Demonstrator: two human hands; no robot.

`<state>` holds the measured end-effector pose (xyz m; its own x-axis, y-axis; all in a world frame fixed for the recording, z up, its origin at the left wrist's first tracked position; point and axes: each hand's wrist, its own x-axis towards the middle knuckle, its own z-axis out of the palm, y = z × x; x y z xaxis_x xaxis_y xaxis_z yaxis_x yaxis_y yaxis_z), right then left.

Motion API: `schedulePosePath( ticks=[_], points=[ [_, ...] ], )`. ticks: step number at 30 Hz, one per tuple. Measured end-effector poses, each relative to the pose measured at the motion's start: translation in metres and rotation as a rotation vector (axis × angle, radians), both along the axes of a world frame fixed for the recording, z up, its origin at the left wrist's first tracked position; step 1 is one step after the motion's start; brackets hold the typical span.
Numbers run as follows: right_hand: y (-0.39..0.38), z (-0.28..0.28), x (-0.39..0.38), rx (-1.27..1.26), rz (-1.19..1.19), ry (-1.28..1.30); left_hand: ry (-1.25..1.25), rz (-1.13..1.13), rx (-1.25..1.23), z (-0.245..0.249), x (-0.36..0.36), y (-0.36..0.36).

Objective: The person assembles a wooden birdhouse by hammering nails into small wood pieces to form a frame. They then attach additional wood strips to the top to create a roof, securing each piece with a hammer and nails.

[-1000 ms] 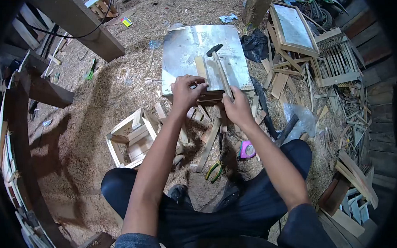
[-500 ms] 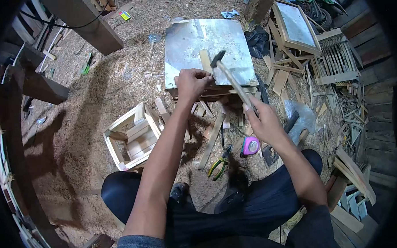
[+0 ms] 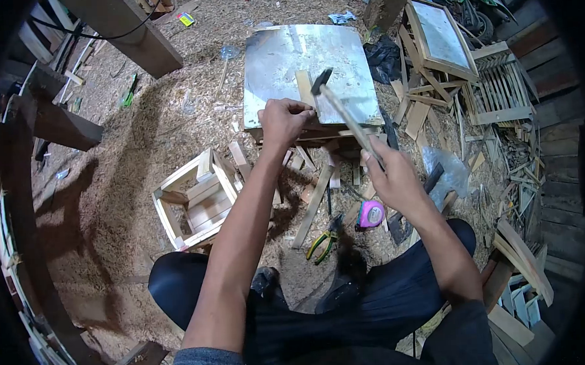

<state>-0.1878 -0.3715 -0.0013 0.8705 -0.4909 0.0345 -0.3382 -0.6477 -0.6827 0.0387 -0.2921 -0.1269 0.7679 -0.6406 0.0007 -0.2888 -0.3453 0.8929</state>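
Note:
A metal-topped work surface (image 3: 339, 53) stands in front of me. On it lies a short wooden strip (image 3: 303, 84), its near end beside my left hand (image 3: 283, 123). The thumb and forefinger of that hand are pinched together at the strip's near end; whatever they hold is too small to make out. My right hand (image 3: 395, 178) is wrapped round the wooden handle of a hammer (image 3: 345, 115). The hammer's dark head is raised over the surface, just right of the strip and beyond my left fingertips.
An open wooden frame box (image 3: 208, 193) sits at the left. Pliers (image 3: 324, 241), a pink tape measure (image 3: 371, 214) and wood offcuts lie between my legs and the work surface. Framed pieces (image 3: 439, 39) and slatted wood (image 3: 497, 89) are stacked at the right; a post (image 3: 126, 36) rises upper left.
The hammer's head has shifted very slightly up, and my right hand has moved a little to the right. My left hand keeps its pinch in nearly the same place.

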Motion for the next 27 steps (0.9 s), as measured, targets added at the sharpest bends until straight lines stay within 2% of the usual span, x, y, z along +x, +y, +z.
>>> schedulePosePath(
  ticks=[2,5,7,9,11,13,15,16,18,20,22,23,25,27],
  points=[
    [0.001,0.001,-0.001,0.048,-0.05,-0.011,0.005,-0.019,0.036,-0.001,-0.001,0.001],
    [-0.002,-0.003,-0.006,-0.051,0.056,0.086,0.019,0.016,-0.061,-0.01,0.001,-0.002],
    [0.0,-0.001,-0.001,-0.013,-0.025,-0.02,0.015,0.024,-0.021,-0.005,0.0,-0.002],
    [0.002,0.006,0.0,0.059,-0.059,-0.007,0.039,0.019,-0.025,-0.004,0.0,0.0],
    [0.001,0.008,-0.002,-0.034,0.057,0.164,0.059,0.01,-0.036,-0.002,-0.002,0.0],
    [-0.001,0.006,0.0,-0.037,0.076,0.077,0.013,0.018,-0.031,-0.002,-0.001,0.0],
    [0.002,0.011,0.003,0.014,-0.07,-0.06,0.023,0.006,-0.039,-0.003,0.002,-0.001],
    [0.002,0.008,0.001,0.019,-0.072,-0.055,0.036,-0.009,-0.046,-0.004,0.0,0.0],
    [-0.004,0.006,-0.004,-0.045,0.081,0.135,0.024,0.002,-0.013,-0.004,-0.002,0.001],
    [-0.004,0.006,-0.004,-0.037,0.034,0.085,-0.04,0.011,-0.009,-0.006,0.0,-0.001],
    [0.001,0.009,0.003,0.018,-0.052,-0.034,-0.001,-0.011,0.006,-0.001,0.002,-0.001],
    [0.002,0.008,0.002,0.025,-0.055,-0.027,0.042,-0.037,0.024,0.0,0.0,0.0],
    [-0.001,0.009,0.0,-0.01,0.058,0.175,0.004,-0.027,0.03,0.003,-0.003,0.001],
    [-0.001,0.005,0.0,-0.073,0.067,0.134,-0.007,0.016,-0.004,0.003,-0.002,0.0]
  ],
)
